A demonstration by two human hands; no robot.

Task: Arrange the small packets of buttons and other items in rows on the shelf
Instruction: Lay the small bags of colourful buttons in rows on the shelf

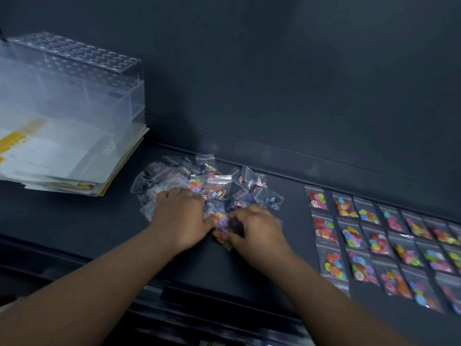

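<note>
A loose pile of small clear packets (214, 181) with buttons and small items lies in the middle of the dark shelf (74, 221). My left hand (180, 219) lies on the pile's near left side, fingers curled into the packets. Just to its right, my right hand (257, 228) pinches a packet of coloured buttons (220, 228) at the pile's front edge. On the right, packets of coloured buttons (374, 243) lie flat in neat rows.
A clear acrylic rack with round holes (74, 78) stands at the back left on a stack of papers and plastic sleeves (62, 158). The dark back wall (274, 83) rises behind the shelf. A strip of bare shelf separates the pile from the rows.
</note>
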